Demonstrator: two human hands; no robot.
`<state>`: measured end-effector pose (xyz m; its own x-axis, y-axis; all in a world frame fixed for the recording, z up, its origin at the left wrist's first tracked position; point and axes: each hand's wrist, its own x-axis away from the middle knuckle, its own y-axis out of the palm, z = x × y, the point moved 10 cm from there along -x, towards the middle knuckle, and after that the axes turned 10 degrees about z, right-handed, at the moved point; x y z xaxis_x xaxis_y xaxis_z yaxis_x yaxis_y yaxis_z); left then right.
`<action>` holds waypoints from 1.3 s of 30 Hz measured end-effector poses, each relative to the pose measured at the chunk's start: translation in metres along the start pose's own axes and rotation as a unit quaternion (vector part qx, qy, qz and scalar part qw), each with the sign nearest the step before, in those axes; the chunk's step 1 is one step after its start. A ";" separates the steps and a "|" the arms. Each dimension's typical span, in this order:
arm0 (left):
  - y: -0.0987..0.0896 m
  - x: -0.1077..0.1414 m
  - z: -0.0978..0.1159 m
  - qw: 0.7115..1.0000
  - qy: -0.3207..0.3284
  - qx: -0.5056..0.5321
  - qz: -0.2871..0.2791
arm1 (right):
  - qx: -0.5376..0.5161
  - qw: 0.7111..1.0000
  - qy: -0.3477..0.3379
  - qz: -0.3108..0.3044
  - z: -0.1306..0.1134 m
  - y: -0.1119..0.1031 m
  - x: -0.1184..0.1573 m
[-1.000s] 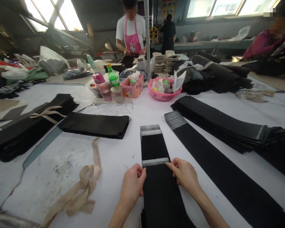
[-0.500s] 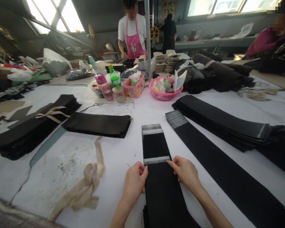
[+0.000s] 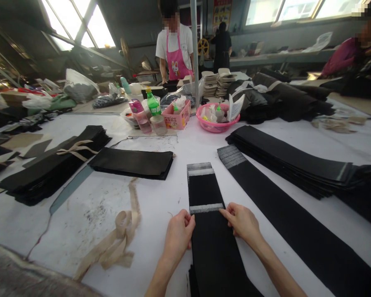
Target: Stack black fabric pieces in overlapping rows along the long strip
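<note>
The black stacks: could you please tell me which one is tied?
The long left-hand stack, with a beige strip tied around it; the short stack and right-hand stack show no tie.

1 long, matte black strip [image 3: 216, 247] lies nearly flat at lower centre, running off the bottom edge and slanting slightly right. A pale grey band [image 3: 206, 208] crosses its far end. Just beyond, a black section [image 3: 203, 189] reaches toward mid-frame, 2 grey bands at its tip; whether it is separate is unclear.
</note>
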<state>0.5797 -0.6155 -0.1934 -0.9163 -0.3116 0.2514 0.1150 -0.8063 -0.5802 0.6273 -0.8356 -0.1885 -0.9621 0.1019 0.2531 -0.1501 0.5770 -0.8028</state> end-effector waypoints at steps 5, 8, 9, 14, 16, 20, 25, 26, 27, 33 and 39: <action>-0.002 0.002 0.002 0.999 0.014 -0.041 0.007 | -0.007 1.000 0.003 -0.002 0.000 0.001 0.000; -0.008 0.003 0.011 0.992 0.058 -0.101 0.040 | -0.005 1.000 -0.001 0.002 0.000 0.000 0.000; -0.010 0.004 0.015 0.988 0.076 -0.125 0.054 | -0.005 1.000 -0.004 0.000 -0.001 0.000 -0.001; -0.011 0.009 0.027 0.960 0.111 -0.247 0.077 | -0.016 0.999 -0.009 -0.036 -0.002 0.003 -0.002; -0.011 0.011 0.029 0.950 0.113 -0.283 0.075 | -0.020 0.999 -0.006 -0.048 -0.002 0.004 -0.002; -0.017 0.015 0.030 0.937 0.126 -0.312 0.095 | -0.031 0.998 -0.012 -0.045 -0.001 0.004 -0.002; -0.008 0.031 0.060 0.897 0.300 -0.301 0.122 | -0.058 0.997 -0.016 -0.045 0.001 0.007 -0.004; -0.003 0.035 0.064 0.887 0.331 -0.301 0.114 | -0.069 0.996 -0.011 -0.051 0.003 0.009 -0.005; 0.002 0.037 0.067 0.879 0.353 -0.303 0.105 | -0.080 0.995 -0.006 -0.058 0.004 0.011 -0.006; 0.009 0.042 0.070 0.859 0.388 -0.321 0.094 | -0.124 0.991 -0.004 -0.055 0.009 0.017 -0.010; 0.009 0.043 0.066 0.853 0.390 -0.336 0.093 | -0.174 0.984 -0.022 0.034 0.009 -0.006 -0.008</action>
<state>0.5672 -0.6697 -0.1370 -0.9127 0.2375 -0.3324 0.2800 -0.2288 -0.9323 0.6342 -0.8476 -0.1903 -0.9773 0.1190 0.1751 -0.0053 0.8131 -0.5820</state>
